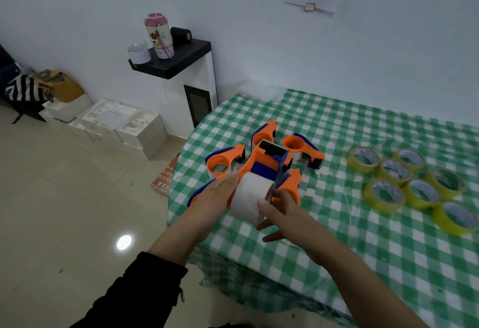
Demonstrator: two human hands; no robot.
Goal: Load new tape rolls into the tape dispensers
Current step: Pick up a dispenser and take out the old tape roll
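An orange and blue tape dispenser (pixel 269 161) is held above the table's front left corner, with a wide white tape roll (pixel 250 195) seated at its near end. My left hand (pixel 220 195) grips the dispenser's left side, thumb against the roll. My right hand (pixel 278 208) pinches the roll's right rim with thumb and fingers. Several more orange dispensers lie on the cloth under and around it, one (pixel 224 161) at the left and one (pixel 304 148) behind. Several yellow tape rolls (pixel 409 182) lie grouped at the right.
The table wears a green and white checked cloth (pixel 337 237); its left edge drops to a tiled floor. A white cabinet with a black top (pixel 178 58) stands by the wall, bearing a bottle and cups. White boxes (pixel 124 125) sit on the floor.
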